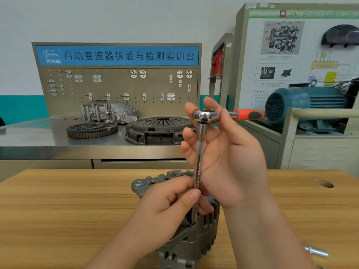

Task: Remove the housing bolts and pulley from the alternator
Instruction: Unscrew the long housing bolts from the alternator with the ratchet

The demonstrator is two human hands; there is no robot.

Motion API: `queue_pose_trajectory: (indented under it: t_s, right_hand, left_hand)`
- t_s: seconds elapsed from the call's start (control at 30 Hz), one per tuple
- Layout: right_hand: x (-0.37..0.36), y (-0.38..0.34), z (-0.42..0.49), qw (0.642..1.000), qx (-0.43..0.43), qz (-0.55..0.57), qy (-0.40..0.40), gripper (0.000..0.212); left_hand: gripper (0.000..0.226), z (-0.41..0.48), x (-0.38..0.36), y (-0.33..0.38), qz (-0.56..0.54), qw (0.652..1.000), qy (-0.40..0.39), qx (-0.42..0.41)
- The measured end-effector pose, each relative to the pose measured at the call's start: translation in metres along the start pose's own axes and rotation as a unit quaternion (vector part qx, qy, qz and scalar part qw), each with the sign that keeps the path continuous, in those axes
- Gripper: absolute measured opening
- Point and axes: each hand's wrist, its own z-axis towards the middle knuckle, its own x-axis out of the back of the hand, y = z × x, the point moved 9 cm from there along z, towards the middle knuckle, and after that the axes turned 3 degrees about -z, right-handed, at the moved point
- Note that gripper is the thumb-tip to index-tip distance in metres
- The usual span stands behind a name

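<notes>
A grey alternator (190,241) stands on the wooden table (58,210) near the front middle. A ratchet wrench (203,115) with an orange handle (249,114) sits on top of a long chrome extension bar (199,162) that stands upright and runs down into the alternator housing. My left hand (171,204) pinches the lower part of the bar just above the housing. My right hand (223,150) is raised behind the bar, its fingers loosely spread around the ratchet head and the top of the bar. The bolt under the socket is hidden.
A chrome tool piece (316,251) lies on the table at the right front. Behind stands a steel bench (38,138) with a flywheel (91,130), a clutch cover (155,130) and a gearbox housing (108,111). A blue motor (303,103) sits at the right.
</notes>
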Motion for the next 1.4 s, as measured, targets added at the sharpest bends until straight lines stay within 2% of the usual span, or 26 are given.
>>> queue_pose_trajectory:
  t_s: [0.07, 0.13, 0.17, 0.2, 0.23, 0.27, 0.3, 0.33, 0.4, 0.43, 0.5, 0.57, 0.63, 0.7, 0.73, 0.77, 0.8, 0.83, 0.87, 0.9, 1.0, 1.07, 1.13, 1.23, 1.3, 1.4]
  right_hand:
    - [0.001, -0.001, 0.0, 0.999, 0.035, -0.033, -0.015, 0.019]
    - [-0.002, -0.016, -0.006, 0.976, 0.136, -0.167, -0.01, 0.016]
    - [-0.007, -0.029, -0.012, 0.936, 0.216, -0.278, 0.004, 0.017]
    - [-0.016, -0.04, -0.02, 0.868, 0.296, -0.397, 0.016, 0.018]
    - [-0.026, -0.044, -0.027, 0.797, 0.351, -0.492, 0.016, 0.019]
    - [-0.03, -0.044, -0.032, 0.751, 0.379, -0.54, 0.019, 0.02]
    - [-0.03, -0.042, -0.032, 0.754, 0.374, -0.54, 0.024, 0.021]
    - [-0.026, -0.039, -0.027, 0.8, 0.336, -0.496, 0.027, 0.02]
    - [-0.015, -0.023, -0.013, 0.929, 0.213, -0.303, 0.019, 0.018]
    - [-0.009, -0.015, -0.008, 0.965, 0.153, -0.212, 0.02, 0.019]
    - [-0.003, -0.004, -0.002, 0.994, 0.059, -0.088, 0.013, 0.029]
    - [-0.001, -0.001, -0.001, 1.0, 0.016, -0.025, 0.003, 0.028]
    - [-0.002, 0.0, -0.001, 0.999, 0.021, -0.019, -0.016, 0.02]
    - [-0.004, -0.005, -0.002, 0.993, 0.075, -0.084, -0.022, 0.016]
    - [-0.005, -0.012, -0.004, 0.981, 0.124, -0.151, -0.016, 0.015]
    - [-0.006, -0.022, -0.009, 0.95, 0.194, -0.244, -0.001, 0.016]
    - [-0.01, -0.033, -0.016, 0.897, 0.266, -0.352, 0.018, 0.018]
    - [-0.016, -0.038, -0.021, 0.842, 0.31, -0.441, 0.028, 0.02]
    - [-0.018, -0.038, -0.023, 0.811, 0.326, -0.485, 0.033, 0.021]
    - [-0.017, -0.036, -0.022, 0.82, 0.316, -0.475, 0.035, 0.02]
    - [-0.009, -0.017, -0.009, 0.952, 0.173, -0.253, 0.016, 0.021]
    - [-0.005, -0.004, -0.004, 0.989, 0.079, -0.127, -0.001, 0.029]
    - [-0.005, -0.001, -0.002, 0.997, 0.034, -0.065, -0.008, 0.036]
    - [-0.003, -0.003, -0.002, 0.997, 0.043, -0.062, -0.005, 0.029]
    - [-0.005, -0.007, -0.003, 0.988, 0.088, -0.129, -0.001, 0.019]
    - [-0.008, -0.016, -0.008, 0.954, 0.165, -0.251, 0.015, 0.025]
  left_hand:
    - [0.03, 0.0, 0.001, -0.002, -0.005, 1.0, -0.002, 0.001]
    - [0.026, 0.001, 0.002, -0.002, 0.004, 1.0, -0.001, 0.003]
    - [0.024, 0.001, 0.002, -0.004, 0.008, 1.0, 0.001, 0.004]
    - [0.019, 0.001, 0.003, -0.005, 0.01, 1.0, 0.006, 0.005]
    - [0.014, 0.0, 0.004, -0.006, 0.011, 1.0, 0.012, 0.004]
    - [0.014, 0.0, 0.005, -0.006, 0.01, 1.0, 0.018, 0.005]
    - [0.014, 0.0, 0.005, -0.007, 0.008, 1.0, 0.019, 0.007]
    - [0.017, 0.0, 0.004, -0.008, 0.007, 1.0, 0.015, 0.007]
    - [0.027, 0.0, 0.003, -0.003, 0.009, 1.0, 0.007, -0.002]
    - [0.026, 0.0, 0.003, -0.001, 0.011, 1.0, 0.006, -0.005]
    - [0.024, 0.0, 0.002, 0.003, 0.023, 1.0, 0.002, -0.01]
    - [0.024, 0.0, 0.0, 0.005, 0.028, 1.0, 0.0, -0.011]
    - [0.025, 0.0, 0.001, 0.006, 0.035, 0.999, 0.002, -0.015]
    - [0.026, 0.0, 0.002, 0.006, 0.033, 0.999, 0.005, -0.014]
    - [0.026, 0.0, 0.002, 0.005, 0.028, 1.0, 0.006, -0.011]
    - [0.027, 0.0, 0.003, 0.003, 0.024, 1.0, 0.009, -0.008]
    - [0.028, 0.0, 0.003, 0.002, 0.02, 1.0, 0.011, -0.005]
    - [0.029, 0.0, 0.003, 0.001, 0.017, 1.0, 0.015, -0.006]
    - [0.031, 0.0, 0.003, 0.0, 0.015, 1.0, 0.018, -0.008]
    - [0.031, 0.0, 0.003, 0.0, 0.014, 1.0, 0.02, -0.01]
    - [0.031, 0.0, 0.003, 0.0, 0.017, 1.0, 0.018, -0.014]
    - [0.03, -0.001, 0.001, 0.002, 0.009, 1.0, 0.009, -0.015]
    - [0.028, 0.0, 0.0, 0.002, 0.0, 1.0, 0.0, -0.01]
    - [0.025, 0.0, 0.0, 0.002, 0.004, 1.0, 0.001, -0.012]
    - [0.024, 0.0, 0.002, 0.002, 0.015, 1.0, 0.007, -0.016]
    - [0.026, 0.001, 0.002, 0.001, 0.019, 1.0, 0.004, -0.01]
